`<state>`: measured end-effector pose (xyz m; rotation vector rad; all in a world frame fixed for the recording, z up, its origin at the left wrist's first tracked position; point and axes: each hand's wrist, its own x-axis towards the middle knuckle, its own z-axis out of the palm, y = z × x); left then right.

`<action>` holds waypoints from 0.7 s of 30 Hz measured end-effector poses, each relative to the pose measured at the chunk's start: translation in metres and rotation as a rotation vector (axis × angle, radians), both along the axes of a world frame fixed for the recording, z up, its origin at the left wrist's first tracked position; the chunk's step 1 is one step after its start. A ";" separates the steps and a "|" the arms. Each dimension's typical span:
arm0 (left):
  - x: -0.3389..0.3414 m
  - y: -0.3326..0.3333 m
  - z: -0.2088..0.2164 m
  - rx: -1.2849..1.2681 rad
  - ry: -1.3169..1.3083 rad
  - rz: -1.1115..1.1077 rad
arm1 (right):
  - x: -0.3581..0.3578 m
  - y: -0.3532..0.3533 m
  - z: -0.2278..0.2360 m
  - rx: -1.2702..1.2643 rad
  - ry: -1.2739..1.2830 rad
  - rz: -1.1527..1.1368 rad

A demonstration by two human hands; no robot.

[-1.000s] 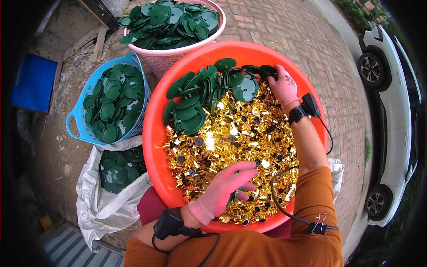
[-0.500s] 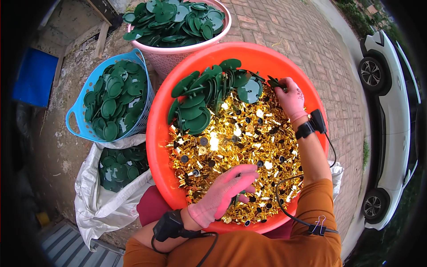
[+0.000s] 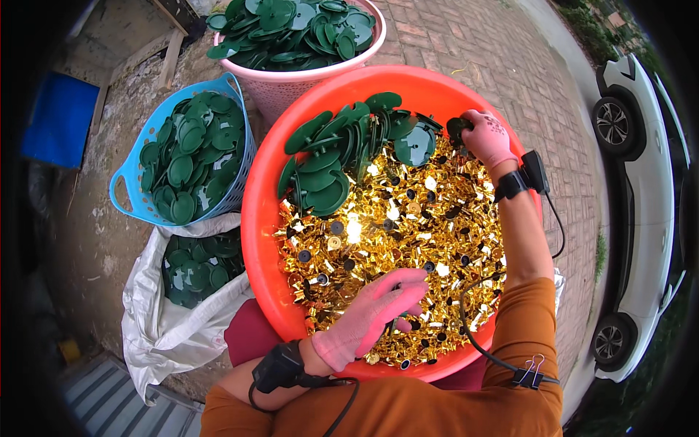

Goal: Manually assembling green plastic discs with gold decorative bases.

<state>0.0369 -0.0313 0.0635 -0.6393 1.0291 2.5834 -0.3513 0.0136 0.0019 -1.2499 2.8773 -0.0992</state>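
Note:
My right hand [image 3: 486, 138], in a pink glove, pinches a dark green plastic disc [image 3: 459, 130] at the far right inside a large orange-red tub [image 3: 256, 240]. My left hand [image 3: 375, 313], gloved alike, hovers over the near part of the tub with its fingers curled. A dark bit shows between those fingers, too covered to name. Below both hands spreads a heap of small shiny gold plastic pieces [image 3: 408, 240], with black round ones among them. More green discs [image 3: 324, 156] lean in a pile along the tub's far left side.
A blue basket [image 3: 127, 189] and a pink basket [image 3: 277, 80], both full of green discs, stand left and behind. A white sack [image 3: 156, 328] with more discs lies at the near left. Brick paving [image 3: 575, 175] runs to a parked white car [image 3: 652, 218].
My right hand has shifted slightly right and up, and the green disc in it has turned to show more of its face. My left hand has hardly moved.

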 end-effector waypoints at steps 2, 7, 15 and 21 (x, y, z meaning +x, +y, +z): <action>-0.002 0.002 -0.002 0.028 -0.001 0.016 | -0.004 -0.006 0.001 0.033 0.091 0.047; 0.001 0.000 -0.001 0.075 -0.056 0.059 | 0.013 -0.024 0.000 0.257 -0.005 -0.192; 0.006 -0.006 -0.001 0.031 0.034 0.103 | 0.016 0.004 -0.006 0.176 -0.099 -0.228; 0.001 0.001 -0.028 0.347 -0.054 0.387 | 0.099 0.072 0.050 -0.693 -0.802 -0.214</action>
